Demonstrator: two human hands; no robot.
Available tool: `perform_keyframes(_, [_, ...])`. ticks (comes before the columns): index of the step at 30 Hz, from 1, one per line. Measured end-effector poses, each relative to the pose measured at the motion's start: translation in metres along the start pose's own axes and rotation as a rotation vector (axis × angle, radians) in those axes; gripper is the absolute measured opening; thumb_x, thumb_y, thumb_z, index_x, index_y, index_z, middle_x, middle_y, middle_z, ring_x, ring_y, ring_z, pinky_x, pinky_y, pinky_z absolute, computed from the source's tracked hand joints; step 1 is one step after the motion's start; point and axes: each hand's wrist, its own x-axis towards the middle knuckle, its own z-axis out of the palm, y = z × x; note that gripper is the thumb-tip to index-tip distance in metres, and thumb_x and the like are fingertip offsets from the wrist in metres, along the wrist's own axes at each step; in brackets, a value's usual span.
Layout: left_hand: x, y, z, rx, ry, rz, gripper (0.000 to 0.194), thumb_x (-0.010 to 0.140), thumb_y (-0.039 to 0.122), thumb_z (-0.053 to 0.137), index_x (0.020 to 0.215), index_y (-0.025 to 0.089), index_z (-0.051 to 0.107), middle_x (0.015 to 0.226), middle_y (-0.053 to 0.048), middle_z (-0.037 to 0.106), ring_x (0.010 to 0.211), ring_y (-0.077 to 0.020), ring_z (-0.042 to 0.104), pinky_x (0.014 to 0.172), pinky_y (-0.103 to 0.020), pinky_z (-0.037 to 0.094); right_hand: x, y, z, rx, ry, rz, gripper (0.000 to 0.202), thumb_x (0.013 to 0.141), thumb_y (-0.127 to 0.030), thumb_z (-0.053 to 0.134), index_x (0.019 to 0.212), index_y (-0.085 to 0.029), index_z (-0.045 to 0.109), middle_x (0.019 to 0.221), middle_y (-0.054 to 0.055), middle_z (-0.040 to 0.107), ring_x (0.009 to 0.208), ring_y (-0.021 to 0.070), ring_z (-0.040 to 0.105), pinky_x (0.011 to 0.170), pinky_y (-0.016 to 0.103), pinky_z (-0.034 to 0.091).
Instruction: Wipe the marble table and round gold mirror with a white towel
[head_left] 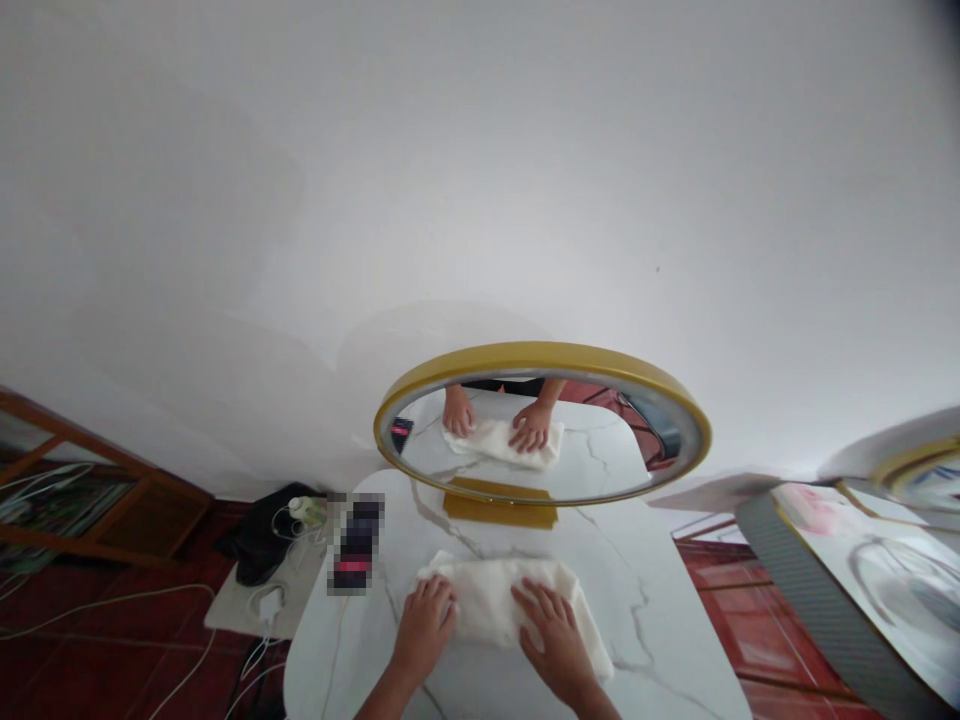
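Note:
A white folded cloth (487, 600) lies as a long flat bundle across the marble-patterned tabletop. On its left end rests my left hand (425, 622), fingers slightly bent and pointing forward, pressed down on the fabric. My right hand (553, 635) lies on the right part of the cloth with its fingers spread. Both palms face down, so their undersides are hidden. Just behind the cloth stands a round gold-rimmed mirror (540, 355) on a gold base (499, 512); it reflects both hands and the cloth.
The white table (667, 620) stands against a pale wall (480, 180). A blurred dark phone-like item (358, 540) lies at its left edge. Cables and a black bag (259, 540) are on the left. A second table (840, 610) with a mirror stands right.

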Motion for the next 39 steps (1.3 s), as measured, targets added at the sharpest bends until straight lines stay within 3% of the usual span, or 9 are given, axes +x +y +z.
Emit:
perform_keyframes(4, [-0.043, -0.024, 0.009, 0.025, -0.068, -0.025, 0.021, 0.084, 0.024, 0.045, 0.098, 0.028, 0.060, 0.114, 0.000, 0.060, 0.109, -0.0195, 0.051, 0.092, -0.033, 0.040, -0.031, -0.003, 0.015, 0.020, -0.077, -0.181, 0.058, 0.083, -0.048, 0.050, 0.136, -0.045, 0.030, 0.142, -0.005, 0.039, 0.126, 0.0252, 0.039, 0.105, 0.042, 0.028])
perform_keyframes(8, [-0.080, -0.058, 0.020, 0.038, -0.191, -0.056, 0.029, 0.083, 0.032, 0.048, 0.109, 0.032, 0.060, 0.124, 0.000, 0.058, 0.115, -0.0230, 0.050, 0.094, -0.037, 0.042, -0.034, -0.009, 0.023, 0.016, -0.171, -0.361, 0.059, 0.080, -0.058, 0.051, 0.134, -0.050, 0.028, 0.138, -0.007, 0.044, 0.117, 0.0260, 0.049, 0.096, 0.039, 0.037])
perform_keyframes(12, [-0.096, -0.082, 0.025, 0.029, -0.188, -0.009, 0.035, 0.083, 0.038, 0.051, 0.117, 0.037, 0.058, 0.128, 0.001, 0.056, 0.119, -0.0246, 0.049, 0.099, -0.040, 0.042, -0.023, -0.018, 0.028, 0.062, -0.203, -0.426, 0.047, 0.088, -0.044, 0.046, 0.130, -0.055, 0.031, 0.136, -0.013, 0.046, 0.112, 0.0215, 0.052, 0.096, 0.035, 0.036])
perform_keyframes(14, [-0.093, -0.087, 0.025, 0.045, -0.120, 0.042, 0.036, 0.084, 0.041, 0.050, 0.119, 0.040, 0.056, 0.129, 0.003, 0.055, 0.119, -0.0240, 0.050, 0.100, -0.040, 0.042, -0.019, -0.024, 0.033, 0.067, -0.226, -0.387, 0.051, 0.083, -0.051, 0.050, 0.131, -0.054, 0.032, 0.136, -0.010, 0.046, 0.115, 0.0245, 0.050, 0.097, 0.038, 0.035])
perform_keyframes(17, [-0.073, -0.088, 0.023, 0.113, 0.046, 0.083, 0.039, 0.089, 0.040, 0.043, 0.127, 0.038, 0.050, 0.134, 0.004, 0.051, 0.123, -0.0209, 0.047, 0.103, -0.039, 0.040, -0.014, -0.040, 0.039, 0.063, -0.242, -0.212, 0.069, 0.072, -0.064, 0.056, 0.135, -0.050, 0.029, 0.140, -0.005, 0.042, 0.122, 0.0324, 0.041, 0.099, 0.048, 0.032])
perform_keyframes(20, [-0.035, -0.084, 0.016, 0.175, 0.143, 0.102, 0.039, 0.092, 0.035, 0.035, 0.128, 0.030, 0.050, 0.135, 0.002, 0.050, 0.126, -0.0196, 0.043, 0.107, -0.039, 0.035, -0.007, -0.063, 0.042, 0.080, -0.232, -0.035, 0.071, 0.075, -0.062, 0.053, 0.138, -0.047, 0.024, 0.145, -0.002, 0.035, 0.129, 0.0348, 0.032, 0.102, 0.054, 0.026])
perform_keyframes(30, [0.095, -0.061, -0.021, 0.188, 0.073, -0.017, 0.047, 0.092, 0.024, 0.026, 0.138, 0.023, 0.037, 0.147, -0.002, 0.033, 0.136, -0.0224, 0.026, 0.108, -0.044, 0.027, 0.049, -0.144, 0.054, 0.137, -0.228, 0.108, 0.079, 0.083, -0.048, 0.045, 0.145, -0.028, 0.002, 0.153, 0.006, 0.007, 0.138, 0.0330, 0.010, 0.105, 0.054, 0.023])
perform_keyframes(34, [0.115, -0.063, -0.028, 0.186, 0.060, -0.024, 0.047, 0.092, 0.022, 0.025, 0.137, 0.022, 0.039, 0.147, -0.001, 0.032, 0.137, -0.0237, 0.024, 0.108, -0.045, 0.025, 0.070, -0.159, 0.063, 0.173, -0.237, 0.057, 0.085, 0.082, -0.050, 0.048, 0.145, -0.023, -0.002, 0.153, 0.007, -0.001, 0.138, 0.0326, 0.003, 0.106, 0.052, 0.021])
perform_keyframes(39, [0.111, -0.062, -0.030, 0.177, 0.047, -0.043, 0.047, 0.092, 0.023, 0.025, 0.136, 0.021, 0.040, 0.147, -0.002, 0.033, 0.136, -0.0242, 0.025, 0.107, -0.045, 0.028, 0.068, -0.154, 0.067, 0.163, -0.203, 0.046, 0.083, 0.081, -0.050, 0.049, 0.146, -0.026, 0.002, 0.153, 0.006, 0.000, 0.137, 0.0351, 0.010, 0.105, 0.052, 0.024])
